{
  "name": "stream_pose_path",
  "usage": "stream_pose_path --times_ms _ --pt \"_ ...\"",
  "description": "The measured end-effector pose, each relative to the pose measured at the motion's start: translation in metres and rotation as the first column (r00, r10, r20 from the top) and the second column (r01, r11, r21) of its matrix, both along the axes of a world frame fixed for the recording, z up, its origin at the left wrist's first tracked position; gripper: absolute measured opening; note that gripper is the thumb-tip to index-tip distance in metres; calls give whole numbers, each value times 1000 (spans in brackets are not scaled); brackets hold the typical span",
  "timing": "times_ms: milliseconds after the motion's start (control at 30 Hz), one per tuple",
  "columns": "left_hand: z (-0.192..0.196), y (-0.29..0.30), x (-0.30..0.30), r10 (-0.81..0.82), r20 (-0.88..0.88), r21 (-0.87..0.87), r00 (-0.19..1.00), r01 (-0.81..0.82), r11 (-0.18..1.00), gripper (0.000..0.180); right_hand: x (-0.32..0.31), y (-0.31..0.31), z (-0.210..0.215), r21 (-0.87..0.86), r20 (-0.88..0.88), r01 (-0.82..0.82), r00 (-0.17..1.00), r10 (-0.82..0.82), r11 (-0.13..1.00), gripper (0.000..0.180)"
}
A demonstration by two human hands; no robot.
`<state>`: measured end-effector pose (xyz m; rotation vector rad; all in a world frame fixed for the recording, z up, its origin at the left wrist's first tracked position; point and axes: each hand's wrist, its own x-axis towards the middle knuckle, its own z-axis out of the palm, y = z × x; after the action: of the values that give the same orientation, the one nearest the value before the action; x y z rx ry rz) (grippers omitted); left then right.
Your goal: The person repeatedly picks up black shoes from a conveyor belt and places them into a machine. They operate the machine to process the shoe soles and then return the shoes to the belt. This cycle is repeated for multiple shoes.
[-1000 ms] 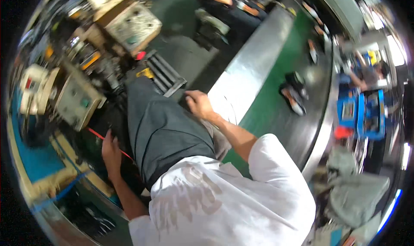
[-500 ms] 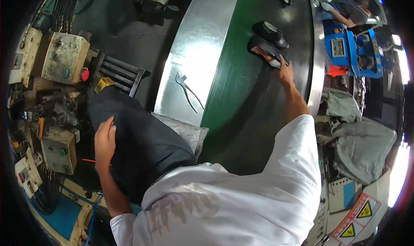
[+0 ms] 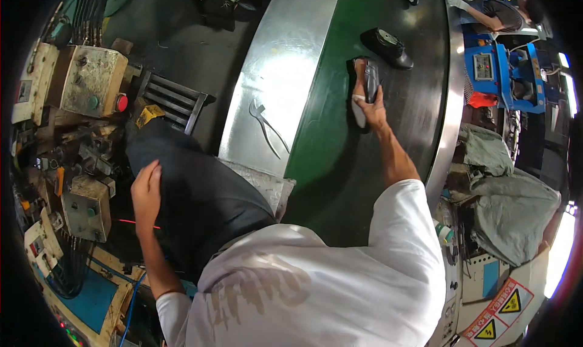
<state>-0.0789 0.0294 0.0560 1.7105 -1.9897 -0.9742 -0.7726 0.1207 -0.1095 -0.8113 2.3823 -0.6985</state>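
Observation:
My right hand (image 3: 373, 109) is closed on a dark shoe (image 3: 366, 76) with a brown part and a pale end, over the green belt (image 3: 322, 189). My thumb and fingers grip it from either side. Just beyond it, a black shoe (image 3: 390, 48) rests on the belt. My left hand (image 3: 146, 194) lies on my dark-trousered thigh with its fingers stretched out, holding nothing. Between my legs and the belt, pincers (image 3: 265, 127) with long handles lie on a metal ledge (image 3: 240, 141).
Worn control boxes (image 3: 91, 79) with buttons stand on the left, near a black slatted rack (image 3: 173, 98). Along the belt's right side runs a metal rail (image 3: 448, 104). Past it are a blue machine (image 3: 501, 76), a grey cloth cover (image 3: 510, 213) and a co-worker (image 3: 498, 16).
My right hand has taken hold of the shoe and turned it, drawing it nearer and slightly left. The other black shoe has shifted slightly. My left hand stays on my thigh.

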Motion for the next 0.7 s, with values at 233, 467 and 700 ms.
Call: stream_pose_path --times_ms 233,467,700 --pt "26 -41 -105 -217 -342 -93 914 196 976 34 178 28 57 -247 430 115 903 2 962 103" --pt "60 -64 -72 -265 -479 -245 837 162 956 44 387 -26 162 -300 543 -425 660 519 854 112" --pt "53 -7 82 138 -80 -538 987 -159 828 23 524 -52 164 -478 545 -698 240 804 533 114"
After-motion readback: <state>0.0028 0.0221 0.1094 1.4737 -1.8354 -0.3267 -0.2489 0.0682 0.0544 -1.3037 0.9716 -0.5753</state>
